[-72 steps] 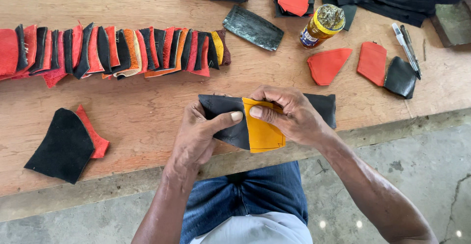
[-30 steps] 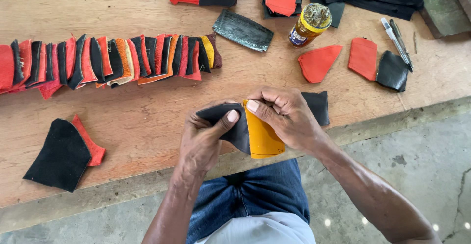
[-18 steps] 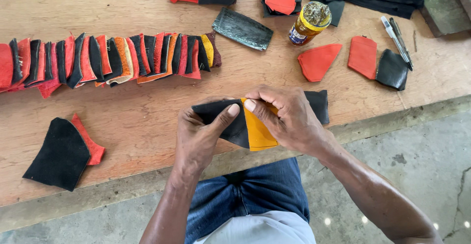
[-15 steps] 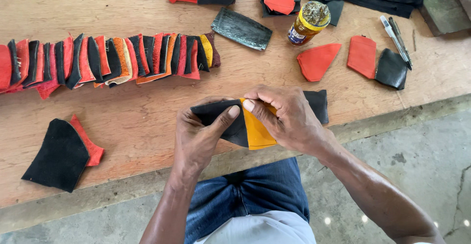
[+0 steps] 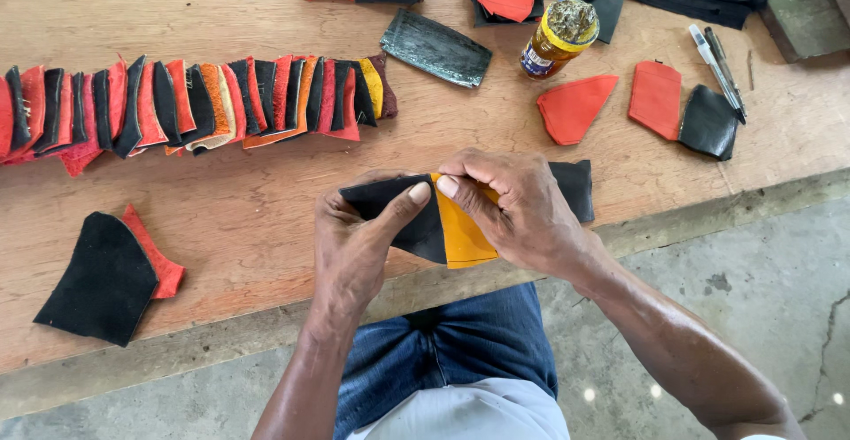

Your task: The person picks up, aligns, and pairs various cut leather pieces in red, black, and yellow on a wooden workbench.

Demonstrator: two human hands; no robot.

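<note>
At the bench's near edge, fingers (image 5: 416,199) of the left hand (image 5: 359,245) and right hand (image 5: 522,214) close on one joined piece — a black leather panel (image 5: 403,219) overlapping an orange leather panel (image 5: 460,236) — thumbs meeting at the seam. Another black piece (image 5: 575,188) lies under the right hand. Farther back, a row of overlapped red, orange and black pieces (image 5: 195,104) runs along the bench (image 5: 248,219); a glue jar (image 5: 556,40), two pens (image 5: 719,57) and loose cut pieces sit beyond — a black-and-red pair (image 5: 106,276) lies left.
</note>
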